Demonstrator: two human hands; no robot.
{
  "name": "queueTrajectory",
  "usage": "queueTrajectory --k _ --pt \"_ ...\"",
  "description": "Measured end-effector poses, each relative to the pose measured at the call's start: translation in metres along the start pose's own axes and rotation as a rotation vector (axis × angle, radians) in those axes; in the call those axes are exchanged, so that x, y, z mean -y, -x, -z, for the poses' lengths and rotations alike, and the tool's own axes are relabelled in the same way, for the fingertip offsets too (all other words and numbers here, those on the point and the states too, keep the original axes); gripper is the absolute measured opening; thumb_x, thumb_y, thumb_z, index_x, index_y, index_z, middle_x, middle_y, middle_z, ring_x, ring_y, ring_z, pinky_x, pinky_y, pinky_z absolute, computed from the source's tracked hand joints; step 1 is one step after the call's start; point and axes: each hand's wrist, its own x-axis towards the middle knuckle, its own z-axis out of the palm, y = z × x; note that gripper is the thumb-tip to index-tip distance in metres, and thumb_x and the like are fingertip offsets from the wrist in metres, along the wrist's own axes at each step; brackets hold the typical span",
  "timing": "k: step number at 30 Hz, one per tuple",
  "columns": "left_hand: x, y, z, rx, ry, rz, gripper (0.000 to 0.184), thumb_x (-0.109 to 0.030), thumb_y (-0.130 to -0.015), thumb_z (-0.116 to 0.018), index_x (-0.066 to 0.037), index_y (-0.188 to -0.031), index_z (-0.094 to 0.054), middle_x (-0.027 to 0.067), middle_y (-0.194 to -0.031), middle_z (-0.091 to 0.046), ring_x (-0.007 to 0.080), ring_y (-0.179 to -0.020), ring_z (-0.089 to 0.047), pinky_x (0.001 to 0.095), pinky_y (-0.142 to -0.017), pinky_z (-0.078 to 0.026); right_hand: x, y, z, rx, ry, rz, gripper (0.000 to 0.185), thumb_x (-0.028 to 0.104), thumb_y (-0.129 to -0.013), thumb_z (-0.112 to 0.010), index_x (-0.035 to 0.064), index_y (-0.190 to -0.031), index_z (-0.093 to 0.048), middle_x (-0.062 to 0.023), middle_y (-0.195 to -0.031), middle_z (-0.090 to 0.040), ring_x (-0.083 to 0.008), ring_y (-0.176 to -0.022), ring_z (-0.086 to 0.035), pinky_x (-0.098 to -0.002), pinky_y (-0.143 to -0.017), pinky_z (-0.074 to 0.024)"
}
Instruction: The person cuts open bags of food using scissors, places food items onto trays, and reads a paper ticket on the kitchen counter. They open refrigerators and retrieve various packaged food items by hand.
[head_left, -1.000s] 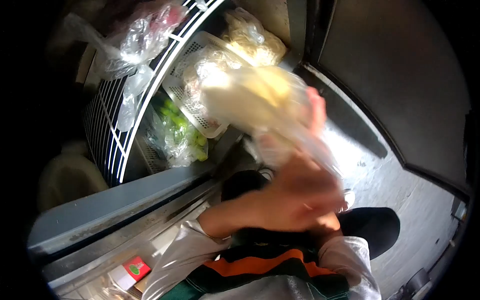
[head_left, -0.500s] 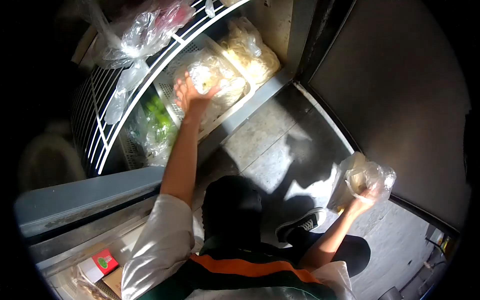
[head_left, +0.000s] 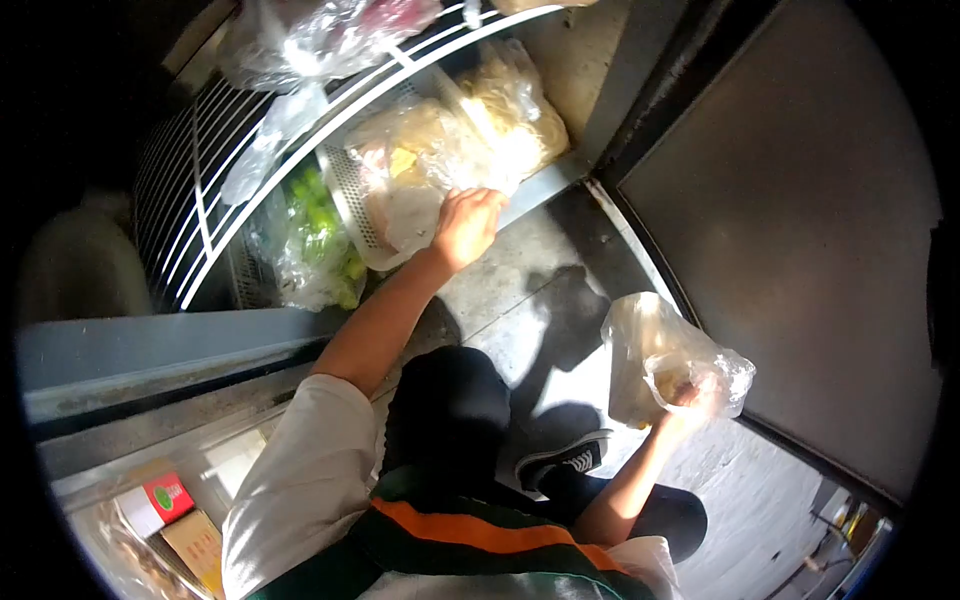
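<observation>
My left hand (head_left: 468, 228) is closed over the front rim of a white perforated plastic basket (head_left: 352, 205) on the bottom level of a fridge-like cabinet. Clear plastic bags (head_left: 405, 150) with pale and yellowish contents fill the basket. Off to the right, my right hand (head_left: 697, 393) grips the gathered opening of a clear plastic bag (head_left: 645, 340) above the floor. What lies inside that bag is hard to make out. Part of my right hand is covered by the film.
A white wire shelf (head_left: 330, 115) carrying a bag with something reddish (head_left: 330, 40) overhangs the basket. Bagged green vegetables (head_left: 315, 235) lie to its left, another pale bag (head_left: 515, 105) to its right. The dark door (head_left: 790, 220) stands at right; a red-and-white box (head_left: 155, 503) is lower left.
My left hand has left the bag inside the basket and now holds the rim. The basket sits further out towards me. My right hand still holds its bag, shifted slightly left in view.
</observation>
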Motion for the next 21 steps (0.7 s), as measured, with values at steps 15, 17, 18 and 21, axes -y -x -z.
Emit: queueTrajectory --k 15,17,18,21 --pt "0.0 0.024 0.022 -0.009 -0.124 -0.169 0.019 0.0 -0.06 -0.052 -0.007 -0.078 -0.054 0.0047 -0.065 -0.049 0.0202 -0.065 -0.049 0.0302 -0.06 -0.034 0.026 0.002 0.01 0.055 -0.019 -0.071 0.037 0.033 -0.082 -0.042 -0.0016 -0.093 -0.051 -0.0102 -0.087 -0.052 -0.0194 -0.076 -0.049 -0.0295 -0.067 -0.0408" --pt "0.002 0.024 0.021 0.001 -0.143 -0.177 0.018 -0.003 -0.06 -0.054 -0.007 -0.078 -0.054 0.005 -0.064 -0.049 0.0198 -0.062 -0.049 0.0317 -0.061 -0.034 0.018 0.003 0.011 0.099 0.014 -0.124 0.038 0.033 -0.082 -0.042 -0.0018 -0.093 -0.051 -0.0109 -0.089 -0.053 -0.0199 -0.078 -0.05 -0.03 -0.068 -0.0409" --pt "0.0 0.024 0.022 0.0 -0.146 -0.171 0.018 -0.003 -0.06 -0.054 -0.007 -0.078 -0.054 0.005 -0.064 -0.049 0.0198 -0.062 -0.049 0.0317 -0.061 -0.034 0.003 0.004 0.011 0.065 0.035 -0.079 0.039 0.034 -0.082 -0.042 -0.0018 -0.094 -0.051 -0.0116 -0.09 -0.052 -0.0203 -0.079 -0.05 -0.0302 -0.069 -0.041" --pt "-0.021 0.009 0.034 -0.115 -0.225 -0.144 0.024 -0.008 -0.06 -0.058 -0.009 -0.084 -0.056 0.0034 -0.063 -0.048 0.0178 -0.061 -0.048 0.0324 -0.065 -0.034 0.006 0.002 0.006 0.002 0.047 0.024 0.041 0.036 -0.082 -0.041 -0.0018 -0.096 -0.051 -0.0129 -0.093 -0.052 -0.021 -0.081 -0.05 -0.0305 -0.07 -0.0412"
